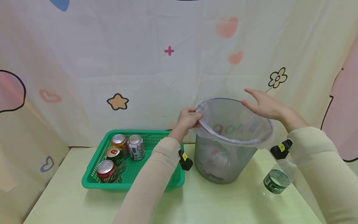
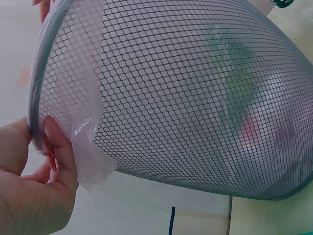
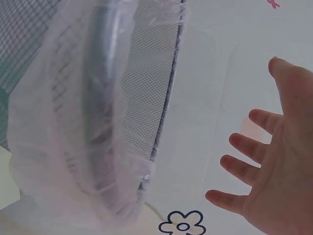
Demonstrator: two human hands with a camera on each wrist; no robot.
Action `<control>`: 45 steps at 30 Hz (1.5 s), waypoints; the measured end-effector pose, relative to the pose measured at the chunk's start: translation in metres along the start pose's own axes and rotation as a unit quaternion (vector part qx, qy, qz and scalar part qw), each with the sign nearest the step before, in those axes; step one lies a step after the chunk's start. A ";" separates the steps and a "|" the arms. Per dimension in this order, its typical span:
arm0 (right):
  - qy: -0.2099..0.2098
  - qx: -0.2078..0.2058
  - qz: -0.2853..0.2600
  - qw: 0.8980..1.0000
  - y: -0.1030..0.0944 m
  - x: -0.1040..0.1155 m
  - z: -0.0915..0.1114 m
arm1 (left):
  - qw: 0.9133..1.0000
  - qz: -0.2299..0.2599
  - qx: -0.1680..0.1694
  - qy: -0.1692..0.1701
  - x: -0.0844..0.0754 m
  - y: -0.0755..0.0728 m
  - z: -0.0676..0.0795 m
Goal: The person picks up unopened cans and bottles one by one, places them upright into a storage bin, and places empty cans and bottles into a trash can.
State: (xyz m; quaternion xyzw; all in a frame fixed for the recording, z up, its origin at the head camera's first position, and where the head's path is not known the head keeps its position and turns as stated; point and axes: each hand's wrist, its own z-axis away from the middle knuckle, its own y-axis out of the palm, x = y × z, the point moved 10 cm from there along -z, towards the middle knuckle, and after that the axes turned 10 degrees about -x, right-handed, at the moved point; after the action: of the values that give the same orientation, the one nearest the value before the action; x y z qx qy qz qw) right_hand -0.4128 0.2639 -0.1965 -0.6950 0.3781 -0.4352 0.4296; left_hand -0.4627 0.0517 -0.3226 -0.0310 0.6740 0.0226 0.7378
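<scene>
A grey wire-mesh wastebasket (image 1: 223, 158) stands on the table, lined with a thin clear plastic bag (image 1: 205, 126) folded over its rim. My left hand (image 1: 188, 119) pinches the rim at its left side, thumb and fingers on either side of rim and bag; the left wrist view shows this left hand (image 2: 44, 181) close up. Over the right part of the rim, my right hand (image 1: 264, 104) is held up with fingers spread and nothing in it. In the right wrist view that hand (image 3: 279, 166) is apart from the bagged rim (image 3: 100, 107). Crumpled, coloured rubbish (image 2: 239, 88) shows through the mesh.
Left of the wastebasket sits a green plastic basket (image 1: 89, 177) with several drink cans (image 1: 136, 147) at its left side. A clear bottle (image 1: 277, 179) with a green label is at the table's right, partly behind the right sleeve. A patterned cloth (image 1: 139, 62) hangs behind.
</scene>
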 end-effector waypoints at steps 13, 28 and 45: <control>-0.015 -0.013 -0.016 1.000 0.000 -0.009 0.024 | 1.000 -0.001 0.001 0.003 -0.001 -0.001 0.001; -0.018 -0.091 -0.063 0.994 -0.013 -0.029 0.061 | 1.000 0.002 0.001 0.003 -0.001 -0.001 0.002; 0.017 -0.197 -0.089 0.976 -0.016 -0.060 0.102 | 1.000 0.011 0.006 0.003 -0.001 0.004 0.001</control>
State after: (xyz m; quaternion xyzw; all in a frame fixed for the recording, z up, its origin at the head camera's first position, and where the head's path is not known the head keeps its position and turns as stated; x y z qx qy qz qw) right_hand -0.3357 0.3512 -0.2243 -0.7892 0.4008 -0.4004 0.2373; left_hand -0.4618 0.0560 -0.3219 -0.0194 0.6766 0.0267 0.7356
